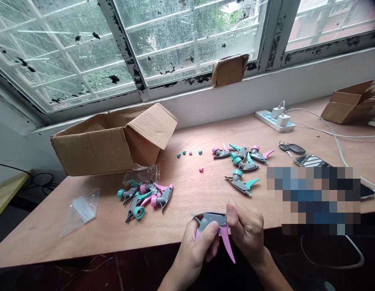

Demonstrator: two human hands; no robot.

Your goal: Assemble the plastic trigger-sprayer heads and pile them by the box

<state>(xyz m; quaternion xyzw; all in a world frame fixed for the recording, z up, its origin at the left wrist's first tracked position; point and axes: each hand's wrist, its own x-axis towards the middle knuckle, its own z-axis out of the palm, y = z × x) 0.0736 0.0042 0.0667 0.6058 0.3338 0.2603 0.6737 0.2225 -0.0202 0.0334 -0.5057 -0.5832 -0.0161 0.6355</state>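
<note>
My left hand [202, 242] is wrapped round a grey trigger sprayer head [212, 219], its thumb across the body. A pink trigger [227, 244] hangs down from this sprayer head. With curled fingers, my right hand [246, 228] grips the nozzle end, and its fingers hide the nozzle itself. Beyond my hands lies a sprayer head with a teal trigger and collar [240, 184]. Farther back is a group of similar pink and teal sprayer heads [244, 163]. To the left, another pile of sprayer heads [151, 198] lies on the table.
Several small pink and teal nozzle caps [190, 153] lie mid-table. An opened cardboard box [90, 151] stands back left, near a clear plastic bag [84, 210]. Keys [292, 148], a phone [311, 161] and a power strip [274, 121] are at right, beside a blurred patch.
</note>
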